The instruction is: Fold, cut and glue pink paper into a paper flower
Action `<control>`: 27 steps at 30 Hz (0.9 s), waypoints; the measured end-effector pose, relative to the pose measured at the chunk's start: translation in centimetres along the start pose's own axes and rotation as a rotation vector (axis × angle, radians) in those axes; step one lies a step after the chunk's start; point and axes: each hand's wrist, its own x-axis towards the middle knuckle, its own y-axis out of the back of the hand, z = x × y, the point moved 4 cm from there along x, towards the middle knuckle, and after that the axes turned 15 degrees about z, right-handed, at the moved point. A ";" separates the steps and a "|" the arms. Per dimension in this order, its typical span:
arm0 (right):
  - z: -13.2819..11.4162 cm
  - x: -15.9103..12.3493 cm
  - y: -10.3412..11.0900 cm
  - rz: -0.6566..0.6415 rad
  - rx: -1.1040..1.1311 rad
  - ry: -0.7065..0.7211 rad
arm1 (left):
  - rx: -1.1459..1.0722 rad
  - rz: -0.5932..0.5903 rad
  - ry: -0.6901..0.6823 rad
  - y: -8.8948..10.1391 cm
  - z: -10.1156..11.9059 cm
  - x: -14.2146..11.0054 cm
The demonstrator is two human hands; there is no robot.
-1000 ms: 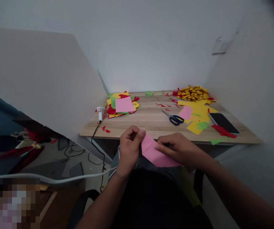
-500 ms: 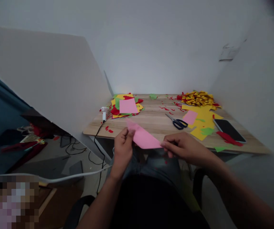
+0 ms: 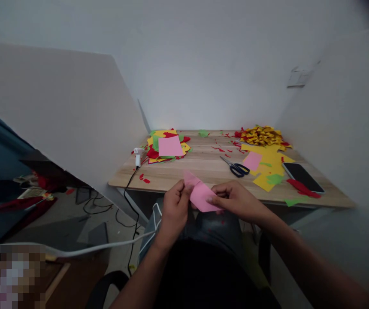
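Note:
A folded pink paper [image 3: 200, 195] is held over my lap, just in front of the wooden table [image 3: 204, 169]. My left hand [image 3: 173, 210] pinches its left edge with closed fingers. My right hand [image 3: 236, 199] grips its right side, thumb and fingers pressed on the sheet. Both hands sit close together below the table's near edge.
On the table lie blue-handled scissors [image 3: 236, 167], a stack of coloured sheets topped by a pink one [image 3: 170, 146], yellow paper with a small pink piece [image 3: 252, 161], a heap of yellow-red scraps [image 3: 261, 135], a phone [image 3: 303, 177]. A white partition [image 3: 58, 116] stands left; a cable [image 3: 129, 201] hangs down.
The pink paper went from lying lower on my lap to lifted and spread between the hands, and now the hands have drawn together with the paper smaller and folded.

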 end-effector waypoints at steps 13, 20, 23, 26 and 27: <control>2.9 2.6 1.7 0.025 -0.177 -0.042 | -0.122 0.031 0.019 -0.7 -5.6 4.7; 8.8 8.0 3.4 0.073 -0.524 -0.019 | 0.468 -0.022 -0.269 -0.8 -10.9 8.2; 11.1 9.8 3.2 0.030 -0.584 -0.049 | 0.583 -0.164 -0.503 -0.8 -12.0 9.1; 11.9 10.5 3.2 0.128 -0.695 -0.104 | 0.597 -0.439 -0.565 -1.0 -13.1 9.6; 11.8 10.5 3.1 0.189 -0.739 -0.110 | 0.606 -0.500 -0.554 -1.1 -13.4 9.7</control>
